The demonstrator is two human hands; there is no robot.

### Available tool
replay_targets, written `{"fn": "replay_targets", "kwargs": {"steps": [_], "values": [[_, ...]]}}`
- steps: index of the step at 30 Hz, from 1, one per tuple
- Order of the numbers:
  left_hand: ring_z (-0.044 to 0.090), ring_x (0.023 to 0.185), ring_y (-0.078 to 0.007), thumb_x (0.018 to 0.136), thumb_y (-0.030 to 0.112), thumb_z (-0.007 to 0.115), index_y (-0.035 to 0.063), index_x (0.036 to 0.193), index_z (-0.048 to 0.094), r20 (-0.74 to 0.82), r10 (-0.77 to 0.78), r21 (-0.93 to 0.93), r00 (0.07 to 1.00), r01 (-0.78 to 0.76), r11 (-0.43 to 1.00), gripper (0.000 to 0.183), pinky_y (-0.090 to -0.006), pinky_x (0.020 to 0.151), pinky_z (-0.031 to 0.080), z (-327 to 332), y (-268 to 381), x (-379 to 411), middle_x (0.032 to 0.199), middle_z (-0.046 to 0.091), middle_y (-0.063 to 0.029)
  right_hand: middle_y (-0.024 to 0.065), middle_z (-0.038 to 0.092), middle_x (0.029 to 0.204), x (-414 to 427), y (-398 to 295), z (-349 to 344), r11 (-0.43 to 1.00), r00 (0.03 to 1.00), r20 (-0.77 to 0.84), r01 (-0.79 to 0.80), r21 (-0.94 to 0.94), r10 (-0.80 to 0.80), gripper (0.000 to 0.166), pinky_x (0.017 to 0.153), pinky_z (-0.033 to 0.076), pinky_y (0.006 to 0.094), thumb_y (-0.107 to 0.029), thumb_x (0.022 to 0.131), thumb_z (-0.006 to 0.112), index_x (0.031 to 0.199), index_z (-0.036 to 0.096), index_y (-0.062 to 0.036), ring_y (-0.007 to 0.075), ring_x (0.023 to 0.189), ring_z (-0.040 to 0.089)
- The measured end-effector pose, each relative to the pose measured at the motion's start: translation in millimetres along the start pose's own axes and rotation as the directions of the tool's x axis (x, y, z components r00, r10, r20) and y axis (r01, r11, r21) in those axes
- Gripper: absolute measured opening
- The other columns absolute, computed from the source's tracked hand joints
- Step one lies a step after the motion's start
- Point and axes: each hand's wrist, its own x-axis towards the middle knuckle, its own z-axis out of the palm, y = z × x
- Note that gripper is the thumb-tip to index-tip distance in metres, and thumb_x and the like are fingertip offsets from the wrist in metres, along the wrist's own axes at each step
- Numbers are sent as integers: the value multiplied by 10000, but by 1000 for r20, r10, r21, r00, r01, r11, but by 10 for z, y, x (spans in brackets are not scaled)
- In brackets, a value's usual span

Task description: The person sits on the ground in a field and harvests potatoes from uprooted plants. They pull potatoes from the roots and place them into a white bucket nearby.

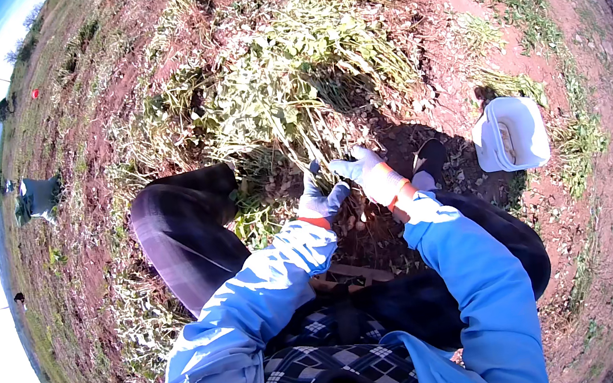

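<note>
My left hand (pixel 321 195), in a grey-white glove with an orange cuff, grips the stems of a bunch of pulled plants (pixel 297 128) with pale green leaves. Close to its right is my right hand (pixel 367 174), gloved the same way, fingers stretched towards the stems; whether it holds any of them I cannot tell. Under and between the hands hang roots with pale pods (pixel 355 221), which look like peanuts, partly in shadow. The leafy tops point away from me.
A white plastic bucket (pixel 527 131) stands at the right on reddish soil. A large heap of cut plants (pixel 342 28) lies ahead. My bent knees flank the work area. A pale green sack (pixel 40 196) stands far left, and a small red object (pixel 35 94) lies farther up.
</note>
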Motion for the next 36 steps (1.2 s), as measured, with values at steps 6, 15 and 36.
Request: {"fn": "replay_targets", "kwargs": {"steps": [6, 15, 36], "values": [[499, 981, -181, 716, 69, 653, 8, 1285, 218, 206, 377, 960, 903, -262, 103, 719, -282, 825, 414, 740, 290, -114, 1097, 495, -111, 102, 604, 865, -79, -97, -293, 998, 994, -103, 38, 50, -33, 361, 690, 437, 301, -179, 756, 619, 1037, 525, 27, 180, 753, 549], [475, 1043, -380, 667, 278, 648, -9, 1315, 192, 154, 289, 952, 945, -220, 211, 842, -375, 857, 409, 994, 58, -127, 1184, 435, -258, 83, 504, 573, -502, -207, -453, 940, 940, -296, 66, -335, -171, 308, 460, 375, 324, -301, 808, 574, 738, 503, -10, 164, 504, 483], [422, 1041, -348, 882, 506, 243, -125, 1152, 364, 866, -233, -242, 443, 777, 581, 696, -438, 877, 357, 146, 825, 864, 1172, 403, -297, 43, 577, 1026, -864, -898, -295, 952, 978, -81, 204, 226, -191, 294, 735, 454, 256, -208, 860, 504, 1101, 528, -43, 122, 911, 549]]}}
